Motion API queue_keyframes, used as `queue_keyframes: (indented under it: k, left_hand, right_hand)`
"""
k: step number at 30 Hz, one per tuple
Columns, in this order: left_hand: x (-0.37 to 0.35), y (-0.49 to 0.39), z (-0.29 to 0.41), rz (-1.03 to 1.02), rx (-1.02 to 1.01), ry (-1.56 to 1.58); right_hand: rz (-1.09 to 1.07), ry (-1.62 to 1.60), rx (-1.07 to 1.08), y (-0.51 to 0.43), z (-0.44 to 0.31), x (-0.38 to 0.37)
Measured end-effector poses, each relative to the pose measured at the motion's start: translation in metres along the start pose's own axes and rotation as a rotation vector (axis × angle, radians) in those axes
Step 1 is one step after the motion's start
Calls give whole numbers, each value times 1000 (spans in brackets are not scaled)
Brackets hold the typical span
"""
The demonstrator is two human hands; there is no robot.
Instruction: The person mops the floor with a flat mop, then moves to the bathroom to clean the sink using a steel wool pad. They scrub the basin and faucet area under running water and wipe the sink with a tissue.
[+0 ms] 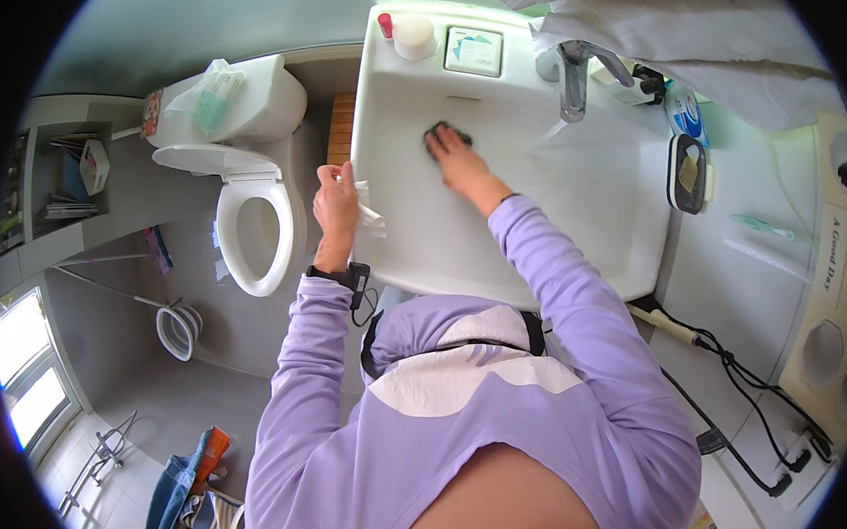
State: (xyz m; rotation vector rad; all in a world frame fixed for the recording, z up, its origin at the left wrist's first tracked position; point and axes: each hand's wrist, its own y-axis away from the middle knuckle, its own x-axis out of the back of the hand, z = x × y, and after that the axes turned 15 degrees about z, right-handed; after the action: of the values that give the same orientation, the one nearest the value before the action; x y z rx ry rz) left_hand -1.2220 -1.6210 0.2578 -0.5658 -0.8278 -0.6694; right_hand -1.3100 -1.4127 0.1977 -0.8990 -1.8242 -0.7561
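Observation:
A white washbasin (571, 206) lies before me. With its fingers flat, my right hand (459, 163) presses a dark scrubbing pad (468, 137) against the basin's bottom, left of the middle. The pad is partly hidden under the fingers and slightly blurred. At the basin's left rim, my left hand (336, 206) has its fingers closed on a white crumpled sheet (371, 220), which hangs over the rim; whether it is paper or thin plastic, I cannot tell. A chrome faucet (574, 88) stands at the back right of the basin.
On the back ledge sit a red-capped tube (385, 26), a round white container (414, 38) and a square box (473, 51). A black soap dish (687, 175) is at the right rim. Left stands a toilet (289, 228), lid raised. Cables (734, 363) hang at lower right.

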Motion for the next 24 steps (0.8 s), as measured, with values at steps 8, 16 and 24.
queue_keyframes:
  k: [8,16,24]
  left_hand:
    - [-11,-1,6,69,-179,-74]
    - [-14,-1,4,140,-234,-30]
    - [-10,-2,13,144,-271,-111]
  right_hand:
    - [127,-28,38,-74,-48,-25]
    - [-4,-62,205,-32,-28,-2]
    - [-18,5,227,-6,-66,-24]
